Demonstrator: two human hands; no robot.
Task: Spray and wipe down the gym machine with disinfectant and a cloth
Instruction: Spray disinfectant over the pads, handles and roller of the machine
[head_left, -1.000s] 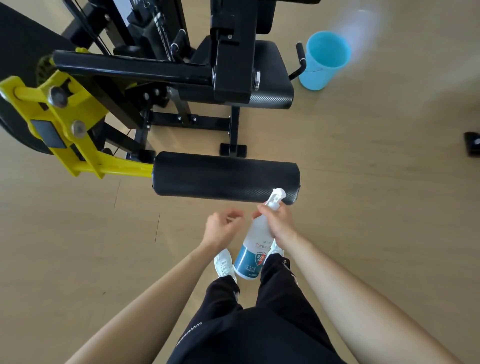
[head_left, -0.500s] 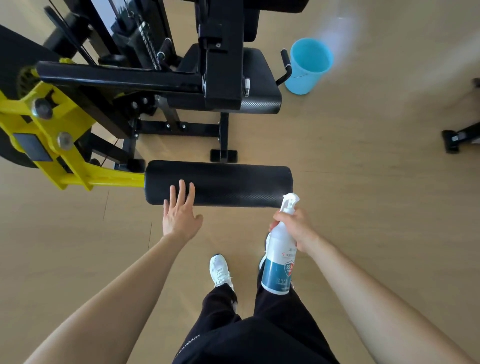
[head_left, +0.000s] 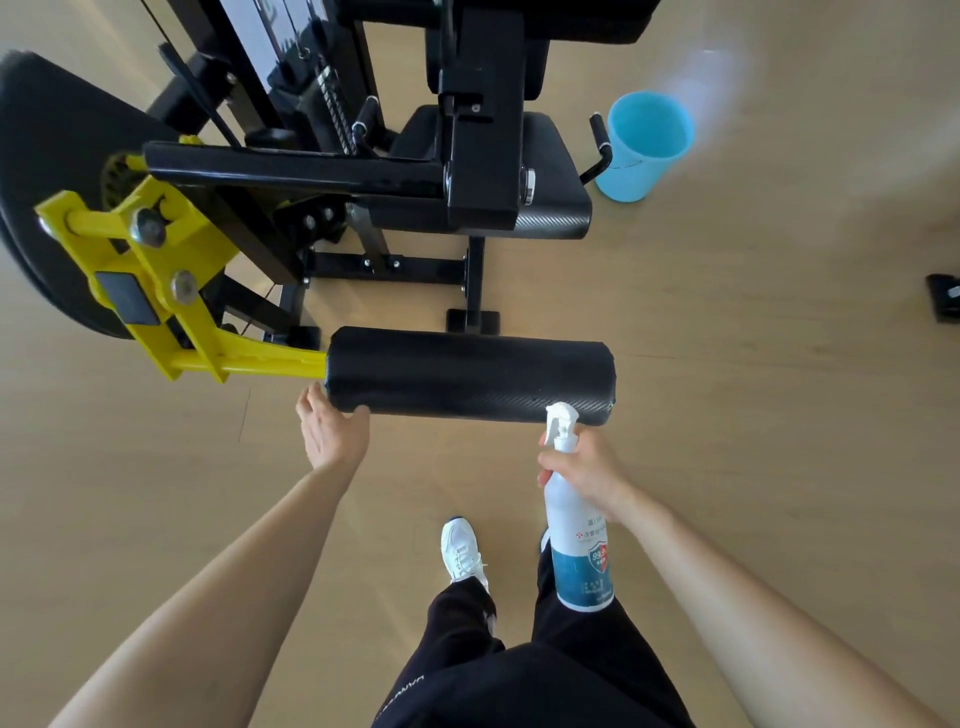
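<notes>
head view: the gym machine (head_left: 467, 156) stands on the wooden floor (head_left: 753, 364) toward its far left side, black frame with a yellow lever arm (head_left: 171, 291) that carries a black roller pad (head_left: 467, 374) lying crosswise, nearest the person. the left hand (head_left: 332, 436) is at the pad's left end, thumb spread away from the fingers and laid against the pad's near edge, fingers reaching up beside the end face, not closed round it. the right hand (head_left: 587, 478) has its fingers wrapped round the neck of a white spray bottle (head_left: 576, 540), held upright just near of the pad's right end, nozzle close to the pad. the bottle is opaque with a teal label, so its fill cannot be told. a light blue bucket (head_left: 644, 150) stands on the floor just right of the seat pad (head_left: 550, 171), beside a black handle; its inside shows only blue wall. a white shoe (head_left: 462, 551) is planted below the pad.
</notes>
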